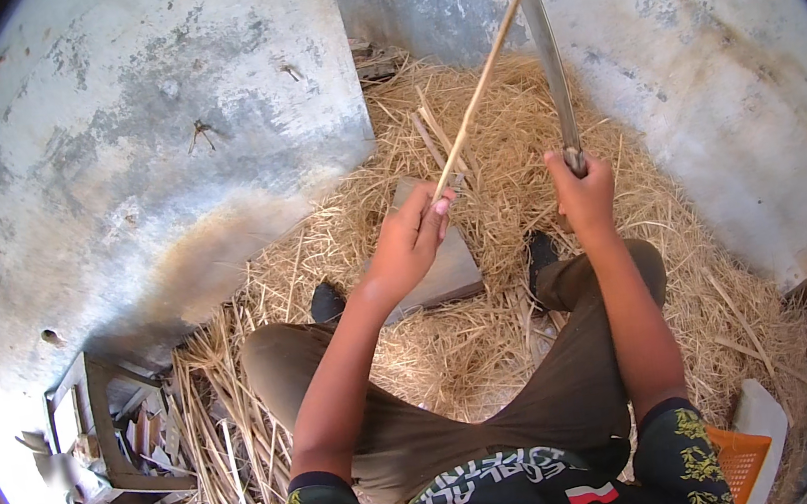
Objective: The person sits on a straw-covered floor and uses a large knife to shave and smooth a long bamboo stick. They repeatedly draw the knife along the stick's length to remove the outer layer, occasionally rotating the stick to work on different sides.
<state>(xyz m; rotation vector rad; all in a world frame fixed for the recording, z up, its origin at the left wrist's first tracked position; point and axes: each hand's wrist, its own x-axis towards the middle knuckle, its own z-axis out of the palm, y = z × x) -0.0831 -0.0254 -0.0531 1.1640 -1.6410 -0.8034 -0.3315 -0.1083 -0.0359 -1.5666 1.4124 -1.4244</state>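
My left hand [415,233] grips the lower end of a thin, pale bamboo strip [479,88], which slants up and to the right past the top of the picture. My right hand [585,191] is closed round the handle of a machete [548,53]. Its long, slightly curved blade points upward, and the strip crosses in front of it near the top. Beneath my left hand, between my feet, a wooden block [446,272] lies among the shavings. The strip and the blade are both held up in the air, clear of the block.
Pale shavings [458,366] cover the floor around me. Long split strips [231,444] lie in a heap at the left, beside a wooden frame [103,430] with scraps in it. Weathered walls [155,111] stand ahead and to both sides. An orange plastic seat [742,462] shows behind me.
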